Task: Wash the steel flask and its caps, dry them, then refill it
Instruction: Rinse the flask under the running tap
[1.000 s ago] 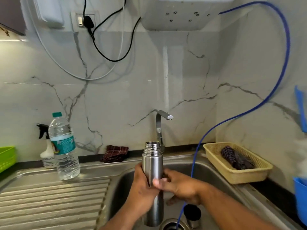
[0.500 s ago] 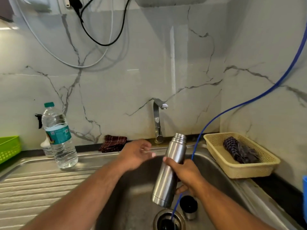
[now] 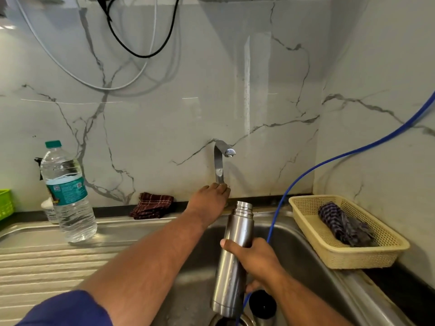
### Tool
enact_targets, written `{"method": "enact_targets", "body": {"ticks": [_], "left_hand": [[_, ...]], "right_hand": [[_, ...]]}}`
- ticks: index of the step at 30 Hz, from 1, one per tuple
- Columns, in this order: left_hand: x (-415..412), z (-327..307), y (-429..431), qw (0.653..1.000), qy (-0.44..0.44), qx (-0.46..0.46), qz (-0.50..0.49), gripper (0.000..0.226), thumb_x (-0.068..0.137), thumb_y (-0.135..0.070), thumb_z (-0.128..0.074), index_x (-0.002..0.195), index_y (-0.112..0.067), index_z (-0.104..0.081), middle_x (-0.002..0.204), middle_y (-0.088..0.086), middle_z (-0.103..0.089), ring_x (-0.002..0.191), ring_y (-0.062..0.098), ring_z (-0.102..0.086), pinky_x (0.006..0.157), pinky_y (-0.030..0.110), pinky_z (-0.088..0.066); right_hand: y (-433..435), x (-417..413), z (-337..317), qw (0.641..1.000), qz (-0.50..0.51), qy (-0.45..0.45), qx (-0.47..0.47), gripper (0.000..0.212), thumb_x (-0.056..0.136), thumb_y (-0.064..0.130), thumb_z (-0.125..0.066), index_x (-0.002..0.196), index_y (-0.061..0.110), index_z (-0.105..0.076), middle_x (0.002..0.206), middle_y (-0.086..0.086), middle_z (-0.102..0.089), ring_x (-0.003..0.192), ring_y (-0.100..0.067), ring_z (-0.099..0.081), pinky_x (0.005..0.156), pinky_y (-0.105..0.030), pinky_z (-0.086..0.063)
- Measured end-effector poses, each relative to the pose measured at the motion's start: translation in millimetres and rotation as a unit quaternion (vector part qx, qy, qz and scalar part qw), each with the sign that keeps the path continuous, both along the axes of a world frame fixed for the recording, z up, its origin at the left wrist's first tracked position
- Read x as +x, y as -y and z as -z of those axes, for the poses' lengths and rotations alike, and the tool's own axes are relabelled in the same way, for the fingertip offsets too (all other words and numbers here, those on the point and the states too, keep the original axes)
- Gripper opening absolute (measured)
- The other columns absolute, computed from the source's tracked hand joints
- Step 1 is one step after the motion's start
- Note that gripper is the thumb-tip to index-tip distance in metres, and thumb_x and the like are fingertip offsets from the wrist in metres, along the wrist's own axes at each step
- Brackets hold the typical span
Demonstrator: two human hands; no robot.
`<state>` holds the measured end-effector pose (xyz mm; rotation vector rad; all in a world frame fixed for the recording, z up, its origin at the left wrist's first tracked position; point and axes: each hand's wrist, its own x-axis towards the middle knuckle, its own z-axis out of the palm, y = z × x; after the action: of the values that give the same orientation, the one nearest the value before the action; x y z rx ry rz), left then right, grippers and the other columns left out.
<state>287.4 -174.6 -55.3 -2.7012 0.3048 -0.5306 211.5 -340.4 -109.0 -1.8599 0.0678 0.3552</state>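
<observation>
Just one flask [image 3: 236,231] in the right hand [image 3: 256,258], one cap [image 3: 262,304] beneath.

Left arm (blue sleeve [image 3: 66,309] at the elbow) reaches toward 12 o'clock, left hand [image 3: 209,198] flat, fingers extended. Right hand [image 3: 256,260], at 5 o'clock from it, grips the flask [image 3: 240,222].

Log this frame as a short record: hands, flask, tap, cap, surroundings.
left hand: fingers at the base of the tap; grip hidden
right hand: grips the flask mid-body
flask: uncapped, slightly tilted, above the sink
tap: no water visible
cap: dark, lying in the sink
nearby: water bottle, basket, blue hose
</observation>
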Motion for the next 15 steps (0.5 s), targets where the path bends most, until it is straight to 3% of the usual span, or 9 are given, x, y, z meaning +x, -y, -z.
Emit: {"method": "enact_targets", "body": {"ticks": [10, 13, 15], "left_hand": [[-17, 15, -15, 0.994, -0.003, -0.108, 0.015, 0.090, 0.090, 0.001, -0.064, 0.163, -0.015, -0.014, 0.171, 0.006, -0.013, 0.156, 0.025, -0.019, 0.127, 0.037, -0.019], [-21, 19, -12, 0.970, 0.008, -0.242, 0.014, 0.087, 0.093, -0.001, -0.062, 0.163, -0.014, -0.013, 0.171, 0.006, -0.010, 0.155, 0.024, -0.022, 0.125, 0.035, -0.022], [-26, 15, -6, 0.931, -0.008, -0.364, -0.010, 0.079, 0.096, 0.000, -0.059, 0.162, -0.010, -0.017, 0.167, 0.010, -0.025, 0.151, 0.025, -0.033, 0.121, 0.032, -0.028]], "right_hand": [[2, 2, 2, 1.000, -0.002, 0.021, -0.008, 0.063, 0.075, 0.055, -0.084, 0.116, 0.020, -0.052, 0.105, -0.003, -0.066, 0.091, -0.023, -0.068, 0.075, -0.053, -0.064], [1, 0, 0, 0.999, -0.011, 0.028, -0.016, 0.059, 0.076, 0.054, -0.084, 0.113, 0.021, -0.054, 0.102, -0.001, -0.065, 0.089, -0.020, -0.066, 0.075, -0.053, -0.064], [0, -1, -1, 0.999, -0.015, 0.032, -0.026, 0.057, 0.076, 0.055, -0.084, 0.112, 0.021, -0.054, 0.100, 0.001, -0.065, 0.087, -0.018, -0.066, 0.073, -0.051, -0.064]]}}
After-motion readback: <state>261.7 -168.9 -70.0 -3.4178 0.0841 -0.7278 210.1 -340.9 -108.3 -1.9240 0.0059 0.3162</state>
